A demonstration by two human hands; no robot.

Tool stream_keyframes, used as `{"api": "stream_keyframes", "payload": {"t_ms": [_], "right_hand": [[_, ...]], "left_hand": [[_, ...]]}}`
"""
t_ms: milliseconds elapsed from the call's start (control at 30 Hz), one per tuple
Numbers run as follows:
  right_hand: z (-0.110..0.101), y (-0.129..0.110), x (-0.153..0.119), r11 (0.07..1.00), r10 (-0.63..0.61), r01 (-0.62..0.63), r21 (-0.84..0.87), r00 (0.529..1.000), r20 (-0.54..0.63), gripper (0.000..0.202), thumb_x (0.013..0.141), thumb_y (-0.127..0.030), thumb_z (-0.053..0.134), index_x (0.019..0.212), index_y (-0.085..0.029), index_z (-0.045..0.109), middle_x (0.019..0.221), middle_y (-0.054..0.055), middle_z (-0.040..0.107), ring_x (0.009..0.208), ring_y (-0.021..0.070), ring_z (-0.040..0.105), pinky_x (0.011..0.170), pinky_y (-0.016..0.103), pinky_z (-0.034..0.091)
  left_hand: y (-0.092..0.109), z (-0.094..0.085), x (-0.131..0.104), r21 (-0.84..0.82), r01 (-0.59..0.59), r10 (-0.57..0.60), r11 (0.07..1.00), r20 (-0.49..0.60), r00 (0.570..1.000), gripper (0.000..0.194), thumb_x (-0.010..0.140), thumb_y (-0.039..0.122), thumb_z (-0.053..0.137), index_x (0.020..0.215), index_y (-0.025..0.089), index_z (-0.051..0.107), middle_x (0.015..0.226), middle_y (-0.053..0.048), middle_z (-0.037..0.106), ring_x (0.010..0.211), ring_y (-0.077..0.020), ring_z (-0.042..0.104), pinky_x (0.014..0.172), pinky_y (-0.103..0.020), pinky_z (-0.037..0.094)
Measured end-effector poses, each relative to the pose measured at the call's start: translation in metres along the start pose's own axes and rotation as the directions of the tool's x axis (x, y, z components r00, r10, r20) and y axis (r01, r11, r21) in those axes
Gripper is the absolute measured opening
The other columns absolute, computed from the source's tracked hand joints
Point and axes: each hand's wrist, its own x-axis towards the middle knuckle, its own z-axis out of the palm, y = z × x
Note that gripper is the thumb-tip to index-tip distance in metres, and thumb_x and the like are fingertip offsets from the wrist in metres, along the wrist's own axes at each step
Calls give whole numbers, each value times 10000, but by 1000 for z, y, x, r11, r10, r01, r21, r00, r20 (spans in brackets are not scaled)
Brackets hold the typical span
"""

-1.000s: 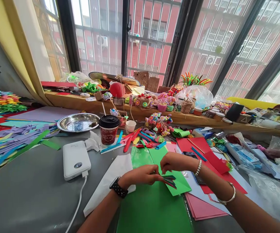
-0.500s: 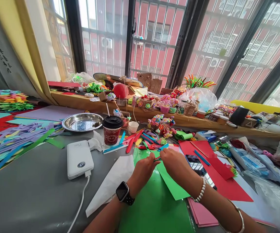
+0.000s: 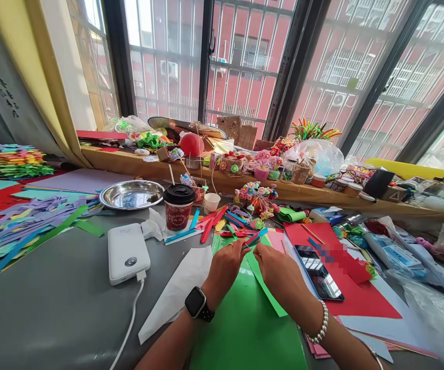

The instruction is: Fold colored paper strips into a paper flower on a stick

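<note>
Over the green sheet [image 3: 245, 329], my left hand [image 3: 225, 264] is closed in a pinch on a small bundle of coloured paper strips [image 3: 253, 240]. Blue and red ends of the strips stick out beyond the fingers, towards the upper right. Just to the right is my right hand [image 3: 278, 270], its fingers curled together close to the strips; whatever lies between its fingertips is hidden. A lighter green piece of paper [image 3: 270, 293] lies partly under my right hand and wrist.
A white power bank [image 3: 127, 252] with its cable, a lidded paper cup [image 3: 178, 208] and a steel plate [image 3: 110, 201] stand left. Right of my hands lie a phone [image 3: 320, 275] and red paper [image 3: 368, 298]. Cut strips [image 3: 37, 221] are heaped at far left.
My right hand has drawn slightly down and away from the strips, leaving their blue and red ends showing in my left hand. The right forearm has shifted lower, uncovering more of the phone.
</note>
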Motion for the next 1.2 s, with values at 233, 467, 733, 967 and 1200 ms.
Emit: {"api": "stream_keyframes", "payload": {"t_ms": [233, 467, 733, 967, 1200], "right_hand": [[11, 10, -4, 899, 22, 5, 439, 998, -56, 188, 827, -235, 359, 760, -177, 524, 586, 8, 571, 504, 127, 503, 466, 225, 305], [25, 24, -5, 462, -1, -95, 882, 994, 107, 288, 781, -425, 412, 711, -160, 503, 459, -45, 451, 395, 81, 413, 413, 202, 331], [25, 31, -6, 215, -44, -229, 949, 969, 244, 348, 709, -472, 500, 722, -127, 548, 440, -59, 431, 389, 55, 380, 406, 186, 299], [36, 21, 1, 168, -71, -199, 965, 974, 213, 343, 736, -475, 468, 740, -138, 537, 456, -57, 437, 396, 59, 397, 408, 186, 310], [34, 25, 11, 242, -110, -146, 959, 978, 176, 347, 724, -489, 470, 675, -148, 509, 473, -49, 474, 398, 59, 410, 414, 191, 339]], "left_hand": [[-3, -9, 3, -287, 128, -98, 949, 115, 988, 330, 839, 376, 288, 974, 159, 496, 821, -61, 648, 710, -176, 610, 585, -275, 457], [-3, -22, 9, -587, 251, -72, 770, 312, 947, 294, 827, 365, 330, 1012, 191, 478, 947, -56, 614, 794, -168, 580, 689, -282, 433], [-2, -18, 9, -710, 347, -61, 613, 395, 916, 320, 801, 387, 369, 973, 161, 518, 795, -40, 598, 696, -144, 526, 640, -259, 398], [2, -16, 12, -816, 571, -128, 93, 559, 820, 339, 756, 484, 392, 833, 155, 421, 457, 91, 307, 390, -46, 222, 383, -185, 185], [-1, -23, 13, -711, 640, 68, -291, 652, 755, 337, 758, 461, 437, 643, 191, 271, 438, 107, 231, 356, -20, 136, 374, -193, 101]]}}
